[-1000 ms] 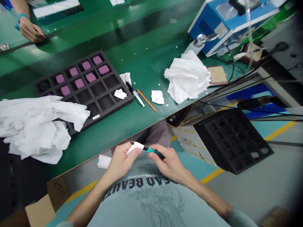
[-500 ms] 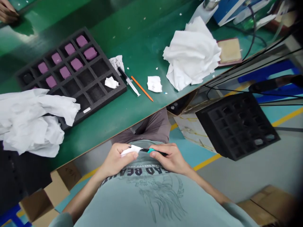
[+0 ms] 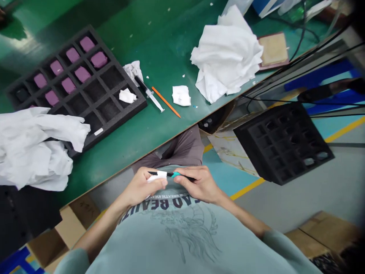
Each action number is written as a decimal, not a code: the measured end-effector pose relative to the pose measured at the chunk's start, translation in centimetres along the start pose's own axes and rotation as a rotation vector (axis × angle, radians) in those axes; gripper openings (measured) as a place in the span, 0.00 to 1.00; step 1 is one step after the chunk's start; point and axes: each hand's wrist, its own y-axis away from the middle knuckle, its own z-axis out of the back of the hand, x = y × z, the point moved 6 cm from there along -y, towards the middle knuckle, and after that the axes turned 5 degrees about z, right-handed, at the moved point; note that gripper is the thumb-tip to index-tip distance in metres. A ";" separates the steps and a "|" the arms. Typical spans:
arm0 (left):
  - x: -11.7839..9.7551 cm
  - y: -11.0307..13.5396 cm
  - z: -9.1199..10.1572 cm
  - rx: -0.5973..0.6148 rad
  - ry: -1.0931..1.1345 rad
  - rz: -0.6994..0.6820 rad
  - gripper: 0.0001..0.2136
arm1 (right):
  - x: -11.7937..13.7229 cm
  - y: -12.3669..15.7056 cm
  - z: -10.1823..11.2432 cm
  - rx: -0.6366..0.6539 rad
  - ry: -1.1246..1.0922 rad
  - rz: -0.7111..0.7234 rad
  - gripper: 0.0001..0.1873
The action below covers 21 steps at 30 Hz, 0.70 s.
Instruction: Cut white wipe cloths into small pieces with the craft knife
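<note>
In front of my shirt, my left hand (image 3: pixel 146 187) pinches a folded white wipe (image 3: pixel 161 175), which lies against a thin black piece (image 3: pixel 169 174). The black piece sticks out a little to the left of the wipe; its exact kind I cannot make out. A teal part (image 3: pixel 175 174) shows on it next to my right fingertips. My right hand (image 3: pixel 199 183) is closed on the right end of the same piece, between thumb and fingers. Both hands are close together, below the table's front edge.
On the green table (image 3: pixel 159 34) lie a black foam tray (image 3: pixel 125 117) with purple pieces (image 3: pixel 99 59), a syringe (image 3: pixel 152 97), an orange stick (image 3: pixel 166 102), a small wipe (image 3: pixel 181 95) and white cloth piles (image 3: pixel 225 57) (image 3: pixel 37 148). A second foam tray (image 3: pixel 285 140) stands at right.
The view has shifted slightly. My left hand has moved along the wipe, and more of the black piece's left end shows. Both hands keep their grip.
</note>
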 end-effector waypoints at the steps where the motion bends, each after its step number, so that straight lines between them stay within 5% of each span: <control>1: 0.0 0.1 0.1 -0.008 -0.002 -0.001 0.15 | 0.0 0.1 -0.1 0.002 0.004 0.002 0.15; 21: 1.4 0.9 -0.4 -0.051 -0.012 0.004 0.18 | -0.3 1.3 -0.5 -0.074 0.079 0.013 0.15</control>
